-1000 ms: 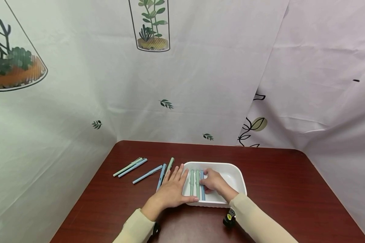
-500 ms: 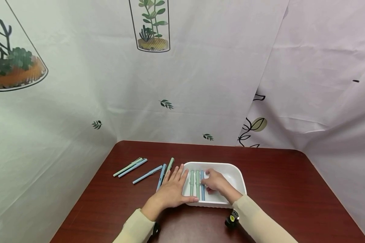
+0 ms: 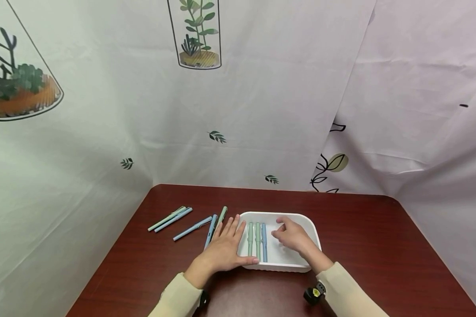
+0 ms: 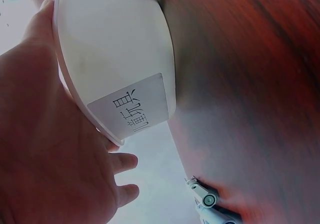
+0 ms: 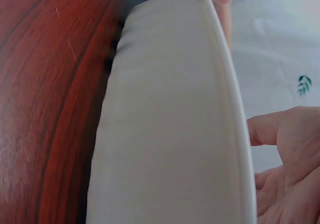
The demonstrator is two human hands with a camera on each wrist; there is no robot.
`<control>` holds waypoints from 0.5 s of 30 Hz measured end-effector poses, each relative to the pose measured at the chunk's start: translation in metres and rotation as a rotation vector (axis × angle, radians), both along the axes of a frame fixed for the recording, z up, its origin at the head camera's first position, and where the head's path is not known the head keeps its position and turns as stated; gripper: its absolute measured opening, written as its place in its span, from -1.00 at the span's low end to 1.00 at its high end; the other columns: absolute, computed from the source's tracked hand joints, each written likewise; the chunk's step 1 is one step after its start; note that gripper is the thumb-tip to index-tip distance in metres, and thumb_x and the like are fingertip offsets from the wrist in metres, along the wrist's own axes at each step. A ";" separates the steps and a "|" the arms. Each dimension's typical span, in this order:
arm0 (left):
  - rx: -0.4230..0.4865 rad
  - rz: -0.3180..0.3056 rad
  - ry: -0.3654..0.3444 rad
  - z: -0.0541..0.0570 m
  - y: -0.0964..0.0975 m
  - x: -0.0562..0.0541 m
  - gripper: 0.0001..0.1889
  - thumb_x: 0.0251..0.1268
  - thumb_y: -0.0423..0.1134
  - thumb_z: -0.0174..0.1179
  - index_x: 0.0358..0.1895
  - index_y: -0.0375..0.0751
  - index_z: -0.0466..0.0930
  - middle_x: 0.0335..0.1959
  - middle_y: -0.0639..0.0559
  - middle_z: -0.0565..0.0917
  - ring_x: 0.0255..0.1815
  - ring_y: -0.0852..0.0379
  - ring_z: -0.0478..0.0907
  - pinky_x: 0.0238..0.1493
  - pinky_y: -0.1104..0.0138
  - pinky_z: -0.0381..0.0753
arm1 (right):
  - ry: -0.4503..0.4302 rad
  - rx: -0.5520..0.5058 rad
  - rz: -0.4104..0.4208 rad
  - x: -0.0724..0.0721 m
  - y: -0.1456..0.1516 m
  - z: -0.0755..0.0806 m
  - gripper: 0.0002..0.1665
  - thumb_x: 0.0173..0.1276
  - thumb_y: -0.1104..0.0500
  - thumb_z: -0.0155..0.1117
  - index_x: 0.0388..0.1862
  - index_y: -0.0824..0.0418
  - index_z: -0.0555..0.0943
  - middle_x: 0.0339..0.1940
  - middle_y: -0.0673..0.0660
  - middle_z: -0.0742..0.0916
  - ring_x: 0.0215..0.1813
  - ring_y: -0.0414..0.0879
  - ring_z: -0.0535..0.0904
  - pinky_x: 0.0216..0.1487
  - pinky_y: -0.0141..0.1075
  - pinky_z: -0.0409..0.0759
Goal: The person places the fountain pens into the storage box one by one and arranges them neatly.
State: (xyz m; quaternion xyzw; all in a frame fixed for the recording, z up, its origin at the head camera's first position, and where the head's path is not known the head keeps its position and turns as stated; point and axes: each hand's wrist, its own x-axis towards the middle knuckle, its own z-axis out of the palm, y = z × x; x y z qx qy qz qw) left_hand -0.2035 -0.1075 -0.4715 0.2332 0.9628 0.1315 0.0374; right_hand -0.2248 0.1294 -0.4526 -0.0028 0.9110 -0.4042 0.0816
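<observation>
A white plastic tray (image 3: 279,267) stands on the table, with two green pens (image 3: 250,237) and one blue pen (image 3: 264,242) lying side by side in its left part. My left hand (image 3: 224,250) rests on the tray's left side with its fingers spread, the thumb along the front rim. Over the tray's right part is my right hand (image 3: 295,237), fingers loosely bent, holding nothing and apart from the blue pen. In the right wrist view, the tray's wall (image 5: 165,114) hides part of this hand.
Left of the tray, several green and blue pens (image 3: 192,228) lie scattered on the dark red table (image 3: 365,246); the left hand partly covers the nearest ones. A printed label (image 4: 132,106) is on the tray's outer wall. A patterned white cloth (image 3: 262,110) hangs behind the table.
My right hand has let go of the blue pen and moved to the right, away from it. The blue pen stays beside the green ones. My left hand has not moved.
</observation>
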 end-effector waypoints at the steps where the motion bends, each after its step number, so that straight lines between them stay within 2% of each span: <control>1: 0.000 0.001 0.000 0.000 0.000 0.000 0.21 0.11 0.59 0.10 0.63 -0.20 0.00 0.67 -0.19 -0.11 0.66 -0.22 -0.11 0.58 -0.17 -0.13 | 0.017 0.013 0.001 0.001 0.002 0.001 -0.43 0.35 0.16 0.35 0.28 0.36 0.49 -0.26 0.10 0.69 -0.36 -0.13 0.57 -0.36 -0.29 0.51; 8: 0.013 0.002 -0.005 -0.001 0.000 0.000 0.21 0.11 0.58 0.12 0.64 -0.20 -0.01 0.67 -0.20 -0.09 0.66 -0.21 -0.12 0.58 -0.18 -0.15 | 0.109 0.070 0.009 0.006 0.018 0.008 -0.43 0.35 0.15 0.36 0.27 0.37 0.54 0.03 0.28 0.71 -0.02 0.10 0.67 -0.08 -0.07 0.66; 15: 0.021 0.001 -0.006 -0.001 0.000 0.000 0.21 0.11 0.57 0.15 0.63 -0.22 0.00 0.67 -0.20 -0.09 0.66 -0.22 -0.12 0.57 -0.19 -0.15 | 0.181 0.026 0.024 0.017 0.034 0.009 -0.43 0.37 0.15 0.37 0.31 0.30 0.54 0.30 0.33 0.58 0.16 0.21 0.65 0.06 0.02 0.67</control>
